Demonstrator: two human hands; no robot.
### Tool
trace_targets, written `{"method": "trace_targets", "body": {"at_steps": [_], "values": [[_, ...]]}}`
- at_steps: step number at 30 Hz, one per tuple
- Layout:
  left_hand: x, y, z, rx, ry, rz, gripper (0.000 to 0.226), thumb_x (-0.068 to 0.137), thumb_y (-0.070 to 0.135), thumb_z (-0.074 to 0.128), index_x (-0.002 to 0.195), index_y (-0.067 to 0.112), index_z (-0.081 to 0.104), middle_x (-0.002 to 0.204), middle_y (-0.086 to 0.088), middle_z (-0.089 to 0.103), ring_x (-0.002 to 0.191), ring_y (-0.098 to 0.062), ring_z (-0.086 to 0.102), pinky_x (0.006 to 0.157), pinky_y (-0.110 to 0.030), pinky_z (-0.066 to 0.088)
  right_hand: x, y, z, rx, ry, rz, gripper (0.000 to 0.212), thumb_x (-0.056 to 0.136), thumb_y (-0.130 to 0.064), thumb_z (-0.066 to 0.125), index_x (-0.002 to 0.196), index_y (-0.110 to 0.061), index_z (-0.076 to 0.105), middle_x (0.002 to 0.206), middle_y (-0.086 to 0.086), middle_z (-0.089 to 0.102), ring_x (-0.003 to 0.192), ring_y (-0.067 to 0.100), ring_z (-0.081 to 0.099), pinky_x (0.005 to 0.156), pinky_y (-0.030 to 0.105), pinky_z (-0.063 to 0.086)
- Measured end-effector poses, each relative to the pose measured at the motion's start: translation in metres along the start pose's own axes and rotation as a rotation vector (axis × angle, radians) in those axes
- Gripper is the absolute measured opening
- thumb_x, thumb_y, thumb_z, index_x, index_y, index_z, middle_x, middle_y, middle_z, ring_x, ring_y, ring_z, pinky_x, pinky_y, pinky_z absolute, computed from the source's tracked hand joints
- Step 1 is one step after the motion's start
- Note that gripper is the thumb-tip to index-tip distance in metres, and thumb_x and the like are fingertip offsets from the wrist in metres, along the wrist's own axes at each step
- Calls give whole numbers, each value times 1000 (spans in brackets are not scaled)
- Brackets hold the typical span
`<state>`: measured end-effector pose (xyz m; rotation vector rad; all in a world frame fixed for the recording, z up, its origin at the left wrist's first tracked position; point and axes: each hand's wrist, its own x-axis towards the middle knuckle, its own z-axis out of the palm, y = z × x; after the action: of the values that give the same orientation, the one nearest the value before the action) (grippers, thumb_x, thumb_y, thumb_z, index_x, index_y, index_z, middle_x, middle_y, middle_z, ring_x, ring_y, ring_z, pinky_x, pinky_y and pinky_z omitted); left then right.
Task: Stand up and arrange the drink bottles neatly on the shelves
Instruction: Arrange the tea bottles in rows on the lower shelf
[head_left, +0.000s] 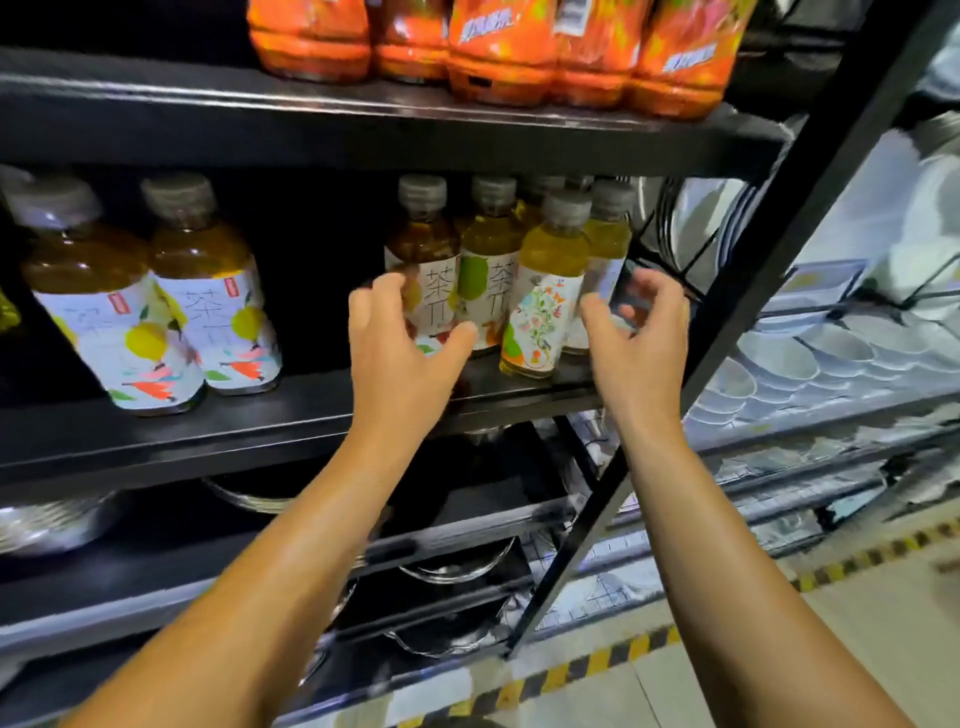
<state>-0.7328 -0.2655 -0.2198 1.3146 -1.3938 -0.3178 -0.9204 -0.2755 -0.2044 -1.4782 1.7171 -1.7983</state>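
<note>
Several tea bottles with grey caps and white flowery labels stand on the black middle shelf (270, 426). A cluster stands at the right end; its front bottle (545, 291) holds pale yellow tea. My left hand (400, 348) reaches to the amber bottle (423, 249) at the cluster's left, fingers spread around its lower label, not clearly closed on it. My right hand (639, 338) is open beside the rightmost bottle (608, 244), fingers curled, apart from it. Two bigger amber bottles (156, 291) stand at the left of the same shelf.
Orange drink bottles (498, 47) line the top shelf. The black slanted frame post (727, 332) runs just right of my right hand. Metal bowls and glass dishes sit on lower shelves (457, 566). White bowls (810, 364) fill the neighbouring rack. Yellow-black floor tape (597, 660) lies below.
</note>
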Motion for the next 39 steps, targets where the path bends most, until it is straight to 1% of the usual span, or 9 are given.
{"method": "trace_targets", "body": {"at_steps": [4,11,14,21,24,27,29,34,39], "values": [[21,-5,15,35,130,-97,77,77,25,80,141,12,40,140,-11,39,126,-15,40,90,1,28,21,9,-2,7,-26,-42,52,83,-34,70,129,-18,49,118,-8,44,96,-1,49,84,8,42],[44,-22,18,81,57,-140,79,82,25,76,148,22,33,140,-4,53,129,-21,48,107,-35,40,17,24,19,-75,-211,-188,65,79,-40,72,131,-12,46,119,1,47,98,16,54,81,29,49],[45,-23,11,48,29,-144,78,81,21,78,146,25,35,136,-1,57,124,-17,53,104,-33,44,14,23,26,-66,-173,-192,63,78,-37,74,128,-10,47,118,2,47,105,21,52,89,34,48],[44,-26,0,-4,-31,-111,76,81,16,77,145,26,36,129,5,59,114,-9,57,85,-12,46,13,18,32,-49,-197,-128,53,80,-34,76,120,-10,50,118,6,46,98,14,52,80,20,45],[45,-30,-5,16,-41,-106,74,84,17,75,146,26,35,131,7,57,115,-5,54,82,-5,40,11,19,37,-45,-214,-97,56,77,-41,75,119,-14,49,118,3,49,107,18,53,90,33,51],[47,-33,-9,35,-58,-106,76,85,20,75,148,26,34,137,4,54,121,-8,51,97,-20,44,7,20,39,15,-249,-5,63,71,-53,68,122,-24,47,120,-5,60,109,12,61,88,40,56],[48,-34,-11,93,-49,-115,80,83,23,76,150,24,33,143,0,48,130,-15,46,108,-33,41,3,17,32,103,-291,37,63,74,-42,73,129,-23,48,124,-7,62,109,6,63,88,36,58],[25,-15,-24,-45,94,-47,60,77,33,73,132,24,50,121,-2,55,103,-10,58,88,-26,51,-23,3,25,293,-441,28,62,81,-12,74,136,-26,49,128,-8,62,115,4,61,96,34,54],[5,0,-38,-187,-150,13,53,85,26,66,135,23,49,122,11,60,109,-2,61,83,-16,51,-46,-18,55,343,-593,-63,52,83,-18,75,126,-33,50,125,-11,62,114,7,62,93,38,55]]}}
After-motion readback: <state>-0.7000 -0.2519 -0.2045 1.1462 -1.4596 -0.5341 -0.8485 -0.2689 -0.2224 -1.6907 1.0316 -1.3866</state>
